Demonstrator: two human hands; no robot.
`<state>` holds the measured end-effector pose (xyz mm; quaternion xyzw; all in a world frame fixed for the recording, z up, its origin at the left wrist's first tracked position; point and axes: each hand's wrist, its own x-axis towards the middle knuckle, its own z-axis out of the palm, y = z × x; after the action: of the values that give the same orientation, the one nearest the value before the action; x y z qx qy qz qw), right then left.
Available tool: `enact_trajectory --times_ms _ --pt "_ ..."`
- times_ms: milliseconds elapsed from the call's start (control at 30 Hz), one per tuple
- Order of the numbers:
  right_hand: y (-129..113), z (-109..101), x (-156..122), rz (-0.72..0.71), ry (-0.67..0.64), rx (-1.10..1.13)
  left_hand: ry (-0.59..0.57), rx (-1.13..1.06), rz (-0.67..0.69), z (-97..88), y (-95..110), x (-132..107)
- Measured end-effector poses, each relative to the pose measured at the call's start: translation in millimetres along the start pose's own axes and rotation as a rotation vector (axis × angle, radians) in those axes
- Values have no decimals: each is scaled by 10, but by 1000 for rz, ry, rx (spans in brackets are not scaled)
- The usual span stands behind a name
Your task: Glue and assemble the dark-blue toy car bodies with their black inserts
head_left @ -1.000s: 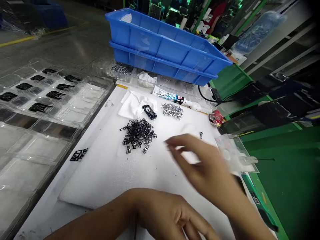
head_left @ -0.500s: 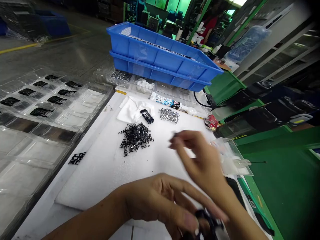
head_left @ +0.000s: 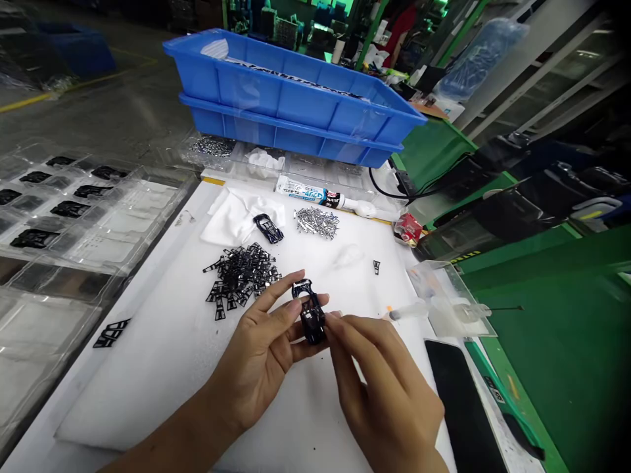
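Note:
A glossy black toy car body (head_left: 313,320) is held up over the white foam sheet, tilted, by the fingers of my left hand (head_left: 254,368). The thumb and fingers grip it along its sides. My right hand (head_left: 387,378) is closed in a pinch, its fingertips touching the car's right edge. Anything small between those fingertips is hidden. Beyond my left hand lies a heap of small black frame parts (head_left: 241,272). Another black car body (head_left: 269,228) rests at the edge of a white cloth (head_left: 231,220), beside a pile of small silver pins or screws (head_left: 317,223).
Stacked blue bins (head_left: 296,105) stand at the back, with a glue tube (head_left: 310,192) in front. Clear trays (head_left: 113,223) of black parts lie left. On the right are a single frame part (head_left: 376,267), a clear box (head_left: 448,299) and a black pad (head_left: 466,407).
My left hand has raised and turned the car body into full view. My right hand has come back from over the foam to the car's edge. The view has shifted.

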<state>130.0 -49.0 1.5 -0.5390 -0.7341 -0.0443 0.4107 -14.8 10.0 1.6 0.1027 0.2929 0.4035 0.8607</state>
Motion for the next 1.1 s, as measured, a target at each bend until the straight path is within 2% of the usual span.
enact_trajectory --times_ms 133,400,567,667,800,867,933,1033,1100 --pt "6 56 -52 11 -56 -16 -4 1 1 -10 -14 9" --pt "7 58 -55 34 -81 3 -8 24 -12 -23 -17 16" --pt "53 20 -33 99 -196 54 2 55 -2 -34 -19 6" --pt "42 38 -21 90 -252 27 47 63 33 -20 -15 2" --pt "-20 51 -9 118 -204 -9 56 70 94 0 -2 2" --pt "-41 30 -3 234 -112 54 22 73 111 6 0 -4" --pt "-49 4 12 440 -53 178 -10 92 128 13 -4 -16" --pt "-51 -12 62 769 -130 509 -43 165 158 31 -20 -50" --pt "-53 -8 103 848 -172 681 -52 243 169 44 -40 -84"
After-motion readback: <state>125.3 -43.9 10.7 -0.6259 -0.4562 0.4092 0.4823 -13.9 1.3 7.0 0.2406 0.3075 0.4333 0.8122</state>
